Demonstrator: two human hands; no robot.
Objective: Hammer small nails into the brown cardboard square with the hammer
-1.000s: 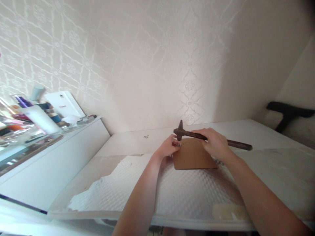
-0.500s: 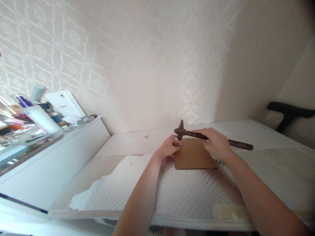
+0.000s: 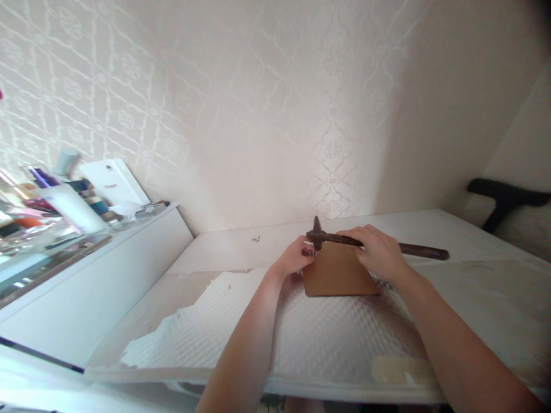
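Patterned wall (image 3: 258, 115) stood beyond the brown board (image 3: 338, 275); white table (image 3: 486, 310) ran under it and out to both sides. White cabinet (image 3: 107, 281) sat well left of the board, cluttered on top; white tube (image 3: 73, 209) and white box (image 3: 114, 182) showed up there, the rest was too blurred for me to name. Quilted white sheet (image 3: 327, 338) lay under the board, spreading left and toward the person. Black T-shaped thing (image 3: 499, 198) stood well right of the board.

Board lay between the two hands, left fingertips at its far-left corner, right hand above its far-right part. Hammer (image 3: 340, 238) was above the board's far edge, head over the far-left corner just beside the left fingertips, handle end out past the right side. Couldn't tell if the head touched the board.

Right hand (image 3: 376, 249) was wrapped round the handle mid-length. Left hand (image 3: 295, 257) had bent fingers bunched together; couldn't tell if they pinched anything. Few small dark bits (image 3: 256, 238) lay on the table, beyond and left of the board.
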